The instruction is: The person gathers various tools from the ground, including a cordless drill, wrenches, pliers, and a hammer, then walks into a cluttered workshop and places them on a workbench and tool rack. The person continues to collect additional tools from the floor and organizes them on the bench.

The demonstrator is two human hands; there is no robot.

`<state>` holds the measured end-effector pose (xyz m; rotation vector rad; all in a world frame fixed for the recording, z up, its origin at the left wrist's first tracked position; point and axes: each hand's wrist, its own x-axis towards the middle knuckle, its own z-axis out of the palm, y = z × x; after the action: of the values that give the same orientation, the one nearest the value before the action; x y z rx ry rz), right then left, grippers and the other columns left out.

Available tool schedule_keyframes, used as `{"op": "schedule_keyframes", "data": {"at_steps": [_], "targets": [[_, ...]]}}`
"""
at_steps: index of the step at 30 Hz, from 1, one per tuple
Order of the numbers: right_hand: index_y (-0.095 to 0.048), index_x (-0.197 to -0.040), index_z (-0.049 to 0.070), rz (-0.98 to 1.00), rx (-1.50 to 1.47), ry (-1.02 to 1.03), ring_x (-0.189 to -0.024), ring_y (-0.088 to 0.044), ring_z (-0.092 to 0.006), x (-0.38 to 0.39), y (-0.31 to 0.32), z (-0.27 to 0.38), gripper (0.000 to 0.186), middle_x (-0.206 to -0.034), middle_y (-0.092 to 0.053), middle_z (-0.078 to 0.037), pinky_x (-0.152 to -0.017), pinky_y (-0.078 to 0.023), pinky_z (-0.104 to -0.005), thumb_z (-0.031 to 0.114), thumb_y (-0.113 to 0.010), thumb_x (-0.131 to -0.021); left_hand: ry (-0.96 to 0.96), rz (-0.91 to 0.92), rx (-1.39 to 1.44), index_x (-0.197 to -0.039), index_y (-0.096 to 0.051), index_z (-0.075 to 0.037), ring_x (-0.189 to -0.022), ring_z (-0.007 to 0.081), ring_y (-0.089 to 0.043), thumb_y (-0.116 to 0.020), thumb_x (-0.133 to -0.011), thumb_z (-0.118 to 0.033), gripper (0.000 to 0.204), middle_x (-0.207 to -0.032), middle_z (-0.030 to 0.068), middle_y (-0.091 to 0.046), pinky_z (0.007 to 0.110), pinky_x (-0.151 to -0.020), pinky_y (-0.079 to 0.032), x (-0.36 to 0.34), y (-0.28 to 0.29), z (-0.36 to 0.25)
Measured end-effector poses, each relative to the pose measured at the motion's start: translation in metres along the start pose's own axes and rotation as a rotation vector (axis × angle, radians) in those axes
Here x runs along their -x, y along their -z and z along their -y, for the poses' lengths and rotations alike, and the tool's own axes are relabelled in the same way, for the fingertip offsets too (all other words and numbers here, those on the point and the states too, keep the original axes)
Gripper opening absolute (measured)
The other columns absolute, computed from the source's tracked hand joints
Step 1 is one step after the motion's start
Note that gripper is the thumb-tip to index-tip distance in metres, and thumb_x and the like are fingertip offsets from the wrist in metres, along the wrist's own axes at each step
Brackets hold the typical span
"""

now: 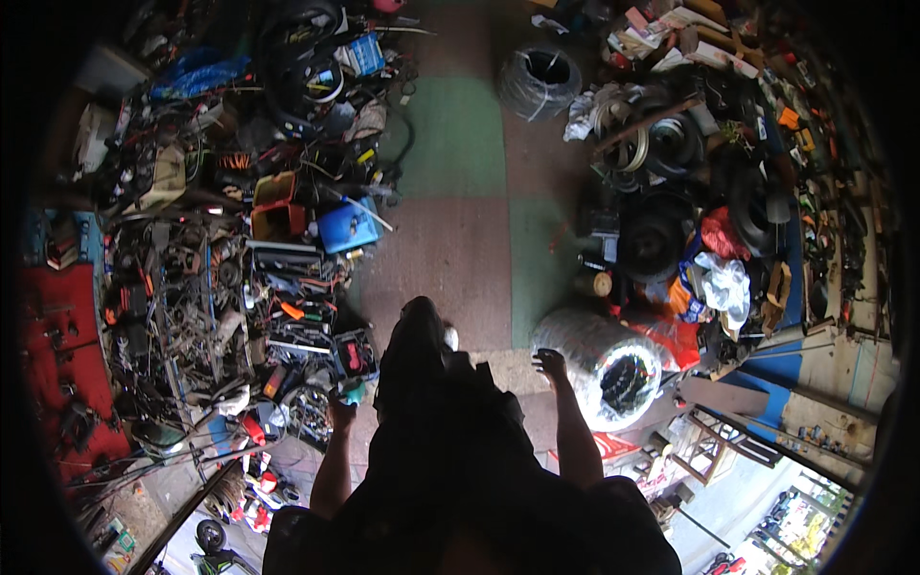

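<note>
My left hand (342, 412) is closed on a small teal object (355, 394), whose kind I cannot make out. Beside that hand, on the left, is a heap of metal parts and tools, with a dark open box (356, 353) just beyond it. My right hand (549, 364) hangs with its fingers apart and nothing visible in them. To its right lies a stack of tyres wrapped in clear plastic (602, 369); I cannot tell if the hand touches it. Part of a shoe (451, 337) shows on the floor ahead of my body.
A walkway of brown and green floor panels (450, 144) runs ahead between cluttered piles. On the left are a blue container (349, 227), a red and yellow bin (278, 206) and a red board (62, 364). Another wrapped tyre bundle (540, 81) and loose tyres (652, 244) lie at right.
</note>
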<state>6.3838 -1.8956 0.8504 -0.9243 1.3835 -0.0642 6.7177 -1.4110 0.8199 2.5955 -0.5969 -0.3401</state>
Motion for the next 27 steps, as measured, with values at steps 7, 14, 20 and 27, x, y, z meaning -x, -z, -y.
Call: {"op": "schedule_keyframes", "data": {"at_steps": [7, 14, 20, 27], "targets": [[-0.056, -0.115, 0.003, 0.011, 0.023, 0.128, -0.075, -0.068, -0.0194, -0.152, -0.054, 0.173, 0.027, -0.097, -0.068, -0.012, -0.059, -0.052, -0.0285, 0.015, -0.057, -0.091, -0.058, 0.340, -0.635, -0.066, -0.062, -0.006, -0.057, 0.0315, -0.062, -0.063, -0.079, -0.023, 0.022, -0.060, 0.0100, -0.062, 0.044, -0.049, -0.048, -0.165, -0.056, -0.081], [-0.054, -0.117, 0.006, -0.073, 0.053, -0.161, -0.079, -0.066, -0.0214, -0.171, -0.013, 0.267, 0.028, -0.103, -0.065, -0.012, -0.066, -0.053, -0.0325, 0.017, -0.054, -0.091, 0.022, 0.248, 0.036, -0.060, -0.063, -0.007, -0.058, 0.0293, -0.063, -0.066, -0.076, -0.030, 0.029, -0.057, 0.0109, -0.062, 0.042, -0.054, -0.047, -0.402, -0.107, -0.158], [-0.054, -0.111, 0.010, -0.290, -0.034, -0.332, -0.082, -0.066, -0.0197, -0.194, -0.015, 0.384, 0.026, -0.099, -0.066, -0.009, -0.069, -0.053, -0.0343, 0.023, -0.058, -0.089, -0.252, 0.235, -0.224, -0.114, -0.063, -0.012, -0.061, 0.0297, -0.063, -0.063, -0.078, -0.020, 0.038, -0.069, 0.0109, -0.064, 0.043, -0.057, -0.048, -0.712, -0.135, -0.322], [-0.056, -0.110, 0.008, -0.165, 0.124, -0.502, -0.079, -0.065, -0.0199, -0.363, -0.054, 0.525, 0.027, -0.096, -0.065, -0.008, -0.070, -0.053, -0.0348, 0.023, -0.058, -0.088, -0.224, 0.213, 0.115, -0.083, -0.064, -0.004, -0.061, 0.0268, -0.064, -0.069, -0.079, -0.026, 0.024, -0.071, 0.0116, -0.066, 0.038, -0.057, -0.050, -0.969, -0.122, -0.491]]}}
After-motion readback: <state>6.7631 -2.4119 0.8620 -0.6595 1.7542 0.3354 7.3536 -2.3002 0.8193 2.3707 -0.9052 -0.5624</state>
